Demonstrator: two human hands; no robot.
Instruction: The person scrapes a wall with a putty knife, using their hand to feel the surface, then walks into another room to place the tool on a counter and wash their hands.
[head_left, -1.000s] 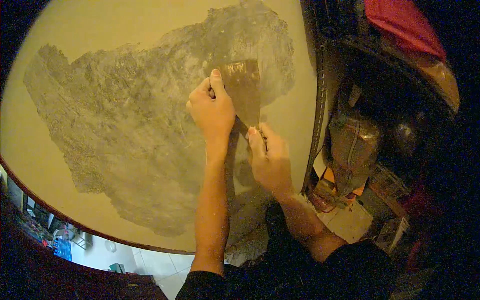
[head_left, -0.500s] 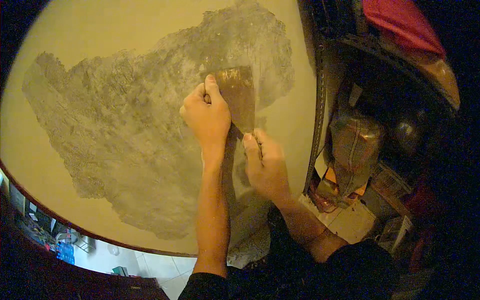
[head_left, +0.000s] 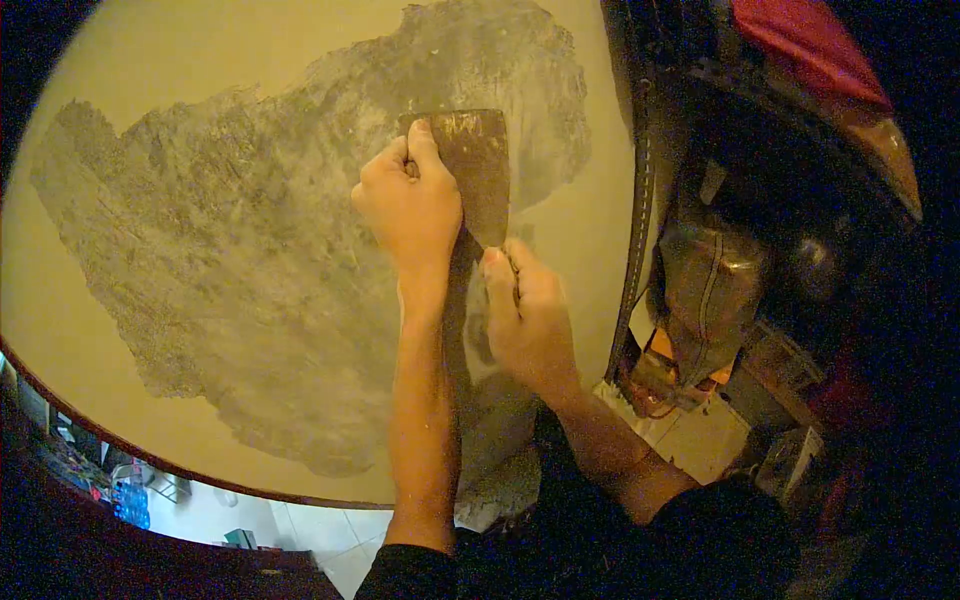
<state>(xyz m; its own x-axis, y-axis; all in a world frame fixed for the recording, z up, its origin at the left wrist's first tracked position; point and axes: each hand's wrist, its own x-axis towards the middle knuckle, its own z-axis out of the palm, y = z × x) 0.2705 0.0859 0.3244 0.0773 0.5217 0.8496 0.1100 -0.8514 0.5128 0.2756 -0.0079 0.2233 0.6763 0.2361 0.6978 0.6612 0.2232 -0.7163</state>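
Hands: left hand [head_left: 415, 215] pinches brown tapered metal scraper [head_left: 484, 175] sideways; right hand [head_left: 533, 325] grips narrow end.
Scraper axis: wide end farthest, over mottled grey patch [head_left: 250, 260], upper right.

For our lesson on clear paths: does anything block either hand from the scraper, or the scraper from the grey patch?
Nothing visible does: the left hand and right hand both hold the scraper, which lies directly over the grey patch.

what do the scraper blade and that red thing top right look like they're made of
Scraper blade: likely thin steel, dull brown, with worn shiny flecks near its edge. Red item: perhaps smooth fabric or plastic sheeting, going by its soft sheen.
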